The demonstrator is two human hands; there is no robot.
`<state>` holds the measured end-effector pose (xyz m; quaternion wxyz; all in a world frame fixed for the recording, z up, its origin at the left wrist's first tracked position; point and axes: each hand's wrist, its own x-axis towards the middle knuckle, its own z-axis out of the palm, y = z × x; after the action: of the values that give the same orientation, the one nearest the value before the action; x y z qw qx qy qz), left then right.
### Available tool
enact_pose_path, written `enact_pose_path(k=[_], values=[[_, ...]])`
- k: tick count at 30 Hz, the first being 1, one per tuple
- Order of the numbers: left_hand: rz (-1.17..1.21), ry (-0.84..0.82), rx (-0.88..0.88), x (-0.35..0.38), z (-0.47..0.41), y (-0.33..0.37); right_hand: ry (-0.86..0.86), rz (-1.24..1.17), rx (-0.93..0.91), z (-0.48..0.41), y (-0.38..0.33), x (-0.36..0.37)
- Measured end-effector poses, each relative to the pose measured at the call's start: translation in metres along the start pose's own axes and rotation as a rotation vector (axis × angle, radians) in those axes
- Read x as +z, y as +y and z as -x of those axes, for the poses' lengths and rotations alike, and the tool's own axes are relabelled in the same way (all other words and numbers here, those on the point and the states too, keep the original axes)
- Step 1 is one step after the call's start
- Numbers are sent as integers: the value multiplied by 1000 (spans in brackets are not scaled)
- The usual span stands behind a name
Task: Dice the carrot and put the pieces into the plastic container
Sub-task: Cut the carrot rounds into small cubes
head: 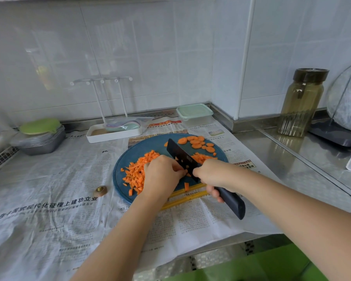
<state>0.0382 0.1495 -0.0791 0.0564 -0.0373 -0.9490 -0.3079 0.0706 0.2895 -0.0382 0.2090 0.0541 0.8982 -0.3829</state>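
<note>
Table (288, 159) carries the blue board (120, 165), lidded plastic container (195, 113) behind it. Our right hand (213, 177) grips the knife (180, 155); our left hand (162, 176) pinches a carrot strip (188, 175) at the blade. Diced carrot (136, 175) heaps on the board: light, stiff, rolls easily; we judge scooping best.

Wall (130, 57): white glazed tiles behind the counter, turning forward at an inner corner on the right. A white vertical pipe (247, 57) stands in that corner. Counter (288, 165): stainless steel, with a raised steel lip along its back edge. Newspaper (49, 189) covers its left and middle. The tiles carry soft, pale reflections. Small mosaic floor tiles (211, 257) show below the front edge.
</note>
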Motion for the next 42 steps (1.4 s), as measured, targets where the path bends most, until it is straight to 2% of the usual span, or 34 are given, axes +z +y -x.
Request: enact_pose_path(k=[4, 6, 8, 12, 14, 16, 22, 27, 33, 36, 39, 42], values=[[66, 116, 34, -12, 2, -1, -75, 14, 145, -9, 1, -5], [67, 140, 80, -19, 3, 1, -70, 36, 156, -14, 3, -10], [86, 79, 116, -25, 4, 3, -78, 8, 157, -16, 7, -15], [-83, -244, 246, -31, 1, 1, -125, -70, 122, -17, 11, -24], [-142, -353, 302, -30, -1, -2, -126, -62, 65, -17, 9, -27], [-154, -390, 325, -28, -2, -4, -125, -72, 17, -18, 7, -31], [-172, -362, 335, -27, -4, -8, -110, -104, -79, -26, 12, -51], [-147, -198, 261, -21, -8, -9, -51, -152, -90, -27, 18, -68], [-55, 10, 289, -12, -7, -8, 60, -201, -106, -22, 33, -91], [5, 122, 274, -8, -6, -3, 114, -14, -96, -19, 46, -92], [58, 204, 205, -5, -7, -1, 136, 267, -76, -9, 57, -83], [63, 289, 136, -5, -10, -6, 210, 450, -101, 3, 62, -73]])
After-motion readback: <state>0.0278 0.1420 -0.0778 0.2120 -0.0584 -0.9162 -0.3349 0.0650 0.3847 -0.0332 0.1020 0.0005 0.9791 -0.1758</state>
